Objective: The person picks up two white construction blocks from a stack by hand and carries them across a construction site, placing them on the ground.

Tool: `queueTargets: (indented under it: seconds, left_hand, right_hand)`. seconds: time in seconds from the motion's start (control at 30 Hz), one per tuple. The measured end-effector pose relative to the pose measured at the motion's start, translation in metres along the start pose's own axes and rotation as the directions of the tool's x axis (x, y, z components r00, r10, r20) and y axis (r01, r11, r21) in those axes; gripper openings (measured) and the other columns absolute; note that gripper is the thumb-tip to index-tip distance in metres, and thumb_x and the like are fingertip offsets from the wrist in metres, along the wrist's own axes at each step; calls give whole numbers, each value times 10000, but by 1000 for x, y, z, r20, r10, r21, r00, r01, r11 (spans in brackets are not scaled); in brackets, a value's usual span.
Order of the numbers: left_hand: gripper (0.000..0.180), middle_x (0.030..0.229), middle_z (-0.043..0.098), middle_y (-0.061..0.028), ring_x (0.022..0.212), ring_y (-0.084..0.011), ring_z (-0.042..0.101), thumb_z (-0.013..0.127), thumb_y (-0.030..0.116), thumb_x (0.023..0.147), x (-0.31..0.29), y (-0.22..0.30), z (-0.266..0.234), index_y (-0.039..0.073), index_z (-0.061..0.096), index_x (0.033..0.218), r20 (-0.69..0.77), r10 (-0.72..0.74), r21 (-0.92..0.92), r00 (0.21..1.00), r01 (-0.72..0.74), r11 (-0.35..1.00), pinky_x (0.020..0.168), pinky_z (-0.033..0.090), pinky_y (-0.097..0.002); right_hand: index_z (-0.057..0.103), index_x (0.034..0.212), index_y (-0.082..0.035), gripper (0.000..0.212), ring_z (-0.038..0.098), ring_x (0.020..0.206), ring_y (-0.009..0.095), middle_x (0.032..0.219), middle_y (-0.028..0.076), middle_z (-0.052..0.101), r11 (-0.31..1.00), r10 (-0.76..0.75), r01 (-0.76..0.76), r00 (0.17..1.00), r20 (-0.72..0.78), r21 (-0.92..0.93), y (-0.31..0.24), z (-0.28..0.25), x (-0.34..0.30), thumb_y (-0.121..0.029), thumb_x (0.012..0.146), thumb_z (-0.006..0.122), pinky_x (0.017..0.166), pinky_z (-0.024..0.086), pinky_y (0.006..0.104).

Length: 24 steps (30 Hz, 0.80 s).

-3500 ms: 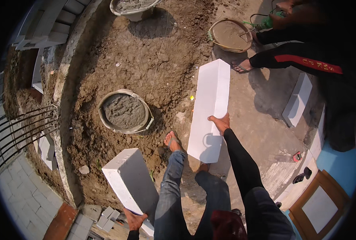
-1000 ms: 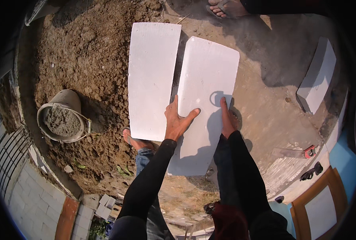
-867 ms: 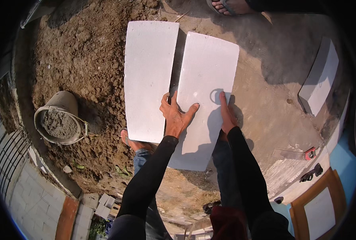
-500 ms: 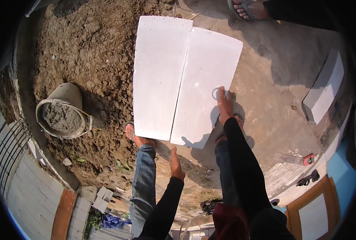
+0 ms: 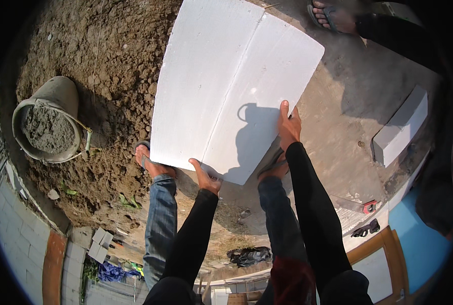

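Two long white lightweight concrete blocks lie side by side, the left block (image 5: 191,86) and the right block (image 5: 267,101), with a thin seam between them. My left hand (image 5: 207,179) is closed on their near edge by the seam, thumb on top and fingers hidden below. On the outer side of the right block, my right hand (image 5: 289,127) grips the edge, its thumb resting on the upper face. A dark shadow of head and arm falls across the right block. Both blocks sit just ahead of my sandalled feet.
At left, a bucket (image 5: 58,94) of wet grey mortar lies tilted on rough soil (image 5: 119,66). Another white block (image 5: 402,127) rests at far right, near a red-handled saw (image 5: 370,206) and dark gloves (image 5: 365,229). Another person's sandalled foot (image 5: 338,19) stands at top right.
My left hand has come up from below and taken hold of the near edge. My right hand has tightened on the side. The seam looks narrower, and the blocks appear larger in view.
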State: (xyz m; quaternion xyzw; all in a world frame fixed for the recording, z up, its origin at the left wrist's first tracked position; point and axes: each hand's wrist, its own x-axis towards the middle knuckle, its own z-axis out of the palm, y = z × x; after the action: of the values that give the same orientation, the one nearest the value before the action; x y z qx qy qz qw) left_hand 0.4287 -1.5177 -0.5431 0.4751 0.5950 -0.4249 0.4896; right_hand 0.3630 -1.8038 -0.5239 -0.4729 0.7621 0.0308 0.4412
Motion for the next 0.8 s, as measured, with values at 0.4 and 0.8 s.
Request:
queueTargets:
  seconds: [0.4,0.8]
  left_hand:
    - [1021,1510,3,-146,1389,-329,51,454,732,765,-18,36,2,119,18,1454,12,-88,133,996,86,987,1060,57,-603]
    - [1062,1452,179,-159,1360,-299,148,709,617,655,-1,42,-22,111,177,1423,91,-3,230,996,-18,973,1078,123,-543]
  right_hand:
    - [400,1324,-3,730,429,1197,393,1345,241,382,936,-127,101,990,-55,-336,-25,-16,20,-531,833,512,1000,355,423]
    - [341,1382,-243,811,392,1259,342,1380,126,396,345,-688,570,694,212,-746,-189,-40,136,-710,736,492,1015,319,511]
